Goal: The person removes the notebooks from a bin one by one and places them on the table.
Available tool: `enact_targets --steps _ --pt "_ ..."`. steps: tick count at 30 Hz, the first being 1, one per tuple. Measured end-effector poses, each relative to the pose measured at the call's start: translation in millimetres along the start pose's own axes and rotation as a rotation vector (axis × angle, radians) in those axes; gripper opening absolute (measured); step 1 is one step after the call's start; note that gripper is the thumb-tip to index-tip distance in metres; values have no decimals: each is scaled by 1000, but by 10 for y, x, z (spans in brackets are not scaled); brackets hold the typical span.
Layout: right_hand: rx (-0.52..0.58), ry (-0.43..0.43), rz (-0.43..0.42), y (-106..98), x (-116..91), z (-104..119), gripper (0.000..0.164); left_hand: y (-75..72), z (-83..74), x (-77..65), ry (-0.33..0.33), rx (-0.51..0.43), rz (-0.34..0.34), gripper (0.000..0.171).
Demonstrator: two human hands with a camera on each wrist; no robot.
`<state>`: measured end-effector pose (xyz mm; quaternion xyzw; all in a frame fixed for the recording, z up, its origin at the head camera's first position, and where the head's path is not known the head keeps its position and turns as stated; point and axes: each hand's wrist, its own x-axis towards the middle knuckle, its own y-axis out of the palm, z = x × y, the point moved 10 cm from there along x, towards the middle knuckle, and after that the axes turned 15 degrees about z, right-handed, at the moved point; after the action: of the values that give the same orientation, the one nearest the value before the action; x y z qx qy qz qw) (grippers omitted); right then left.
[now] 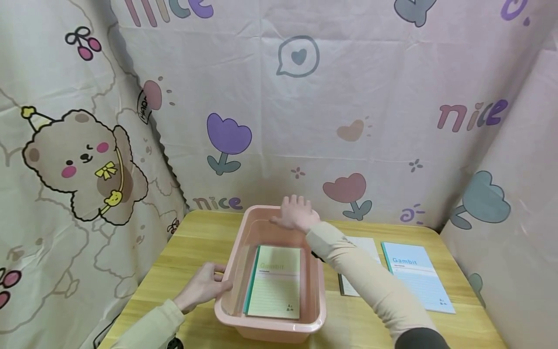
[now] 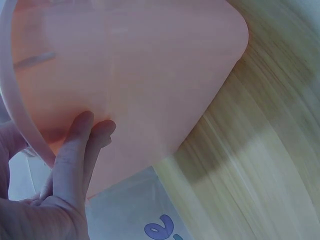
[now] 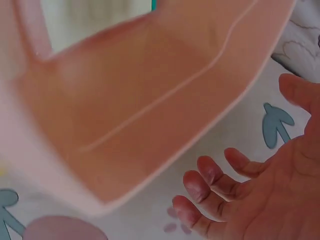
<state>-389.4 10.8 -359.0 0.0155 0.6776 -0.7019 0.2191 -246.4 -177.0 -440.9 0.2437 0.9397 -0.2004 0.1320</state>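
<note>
A pink plastic basin (image 1: 270,326) stands lengthwise on the table, with a pale green "Gambit" notebook (image 1: 279,283) lying flat on its bottom. At its left side my left hand (image 1: 204,287) pinches the rim, thumb over the edge. The left wrist view shows the straight fingers of that hand (image 2: 67,175) along the basin's outer wall (image 2: 155,85). My right hand (image 1: 296,214) is over the far rim with its fingers spread. In the right wrist view this hand (image 3: 265,190) is apart from the basin's edge, palm visible, holding nothing.
On the wooden table (image 1: 209,232), right of the basin, lie a blue "Gambit" notebook (image 1: 420,278) and a white notebook (image 1: 364,246) partly covered by my right forearm. A patterned curtain (image 1: 279,121) hangs behind the table and along both sides.
</note>
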Motion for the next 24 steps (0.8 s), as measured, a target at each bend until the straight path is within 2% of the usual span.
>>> enact_targets --steps 4,8,17,24 --pt "21 18 52 188 134 183 89 -4 0 -5 -5 5 -12 55" --pt "34 42 79 419 228 268 95 5 -3 -5 0 4 -16 54" --pt "-17 29 -5 774 355 386 84 -7 -3 -7 -10 11 -23 53" --pt "-71 0 -2 1162 556 422 82 -6 6 -7 -3 11 -19 54"
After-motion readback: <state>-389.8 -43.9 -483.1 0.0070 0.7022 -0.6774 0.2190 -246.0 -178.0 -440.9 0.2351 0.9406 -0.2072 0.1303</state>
